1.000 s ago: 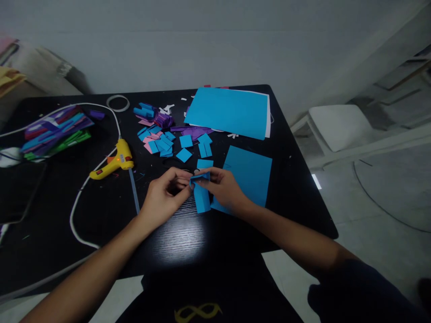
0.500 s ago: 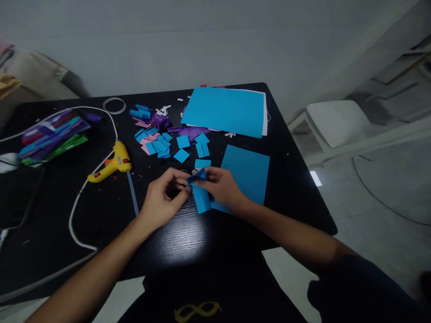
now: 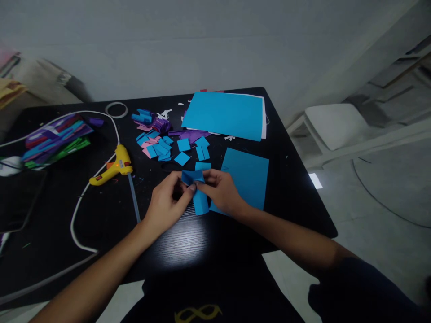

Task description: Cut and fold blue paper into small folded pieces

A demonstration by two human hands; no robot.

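Note:
Both hands pinch one blue paper strip (image 3: 201, 203), its upper end bent over between them and its lower end hanging toward me. My left hand (image 3: 169, 196) is closed on the left edge of the bend, thumb in front. At the right edge, my right hand (image 3: 222, 190) grips the same strip with thumb and fingers. Just beyond the hands lies a small blue paper piece (image 3: 203, 166). A larger blue sheet (image 3: 247, 179) lies flat under and beside my right hand. Loose blue paper squares (image 3: 182, 158) are spread a little farther off.
A yellow hot glue gun (image 3: 117, 166) with a glue stick and white cord (image 3: 74, 215) lies left. Behind are mixed blue and pink cut pieces (image 3: 156, 146), large blue sheets (image 3: 225, 114) and a tape ring (image 3: 116, 110). Bundled coloured strips (image 3: 57, 137) sit far left on the black table (image 3: 296, 193).
The bent upper end of the strip has opened wider and now faces me more. My left thumb has moved right along it. The view has shifted slightly.

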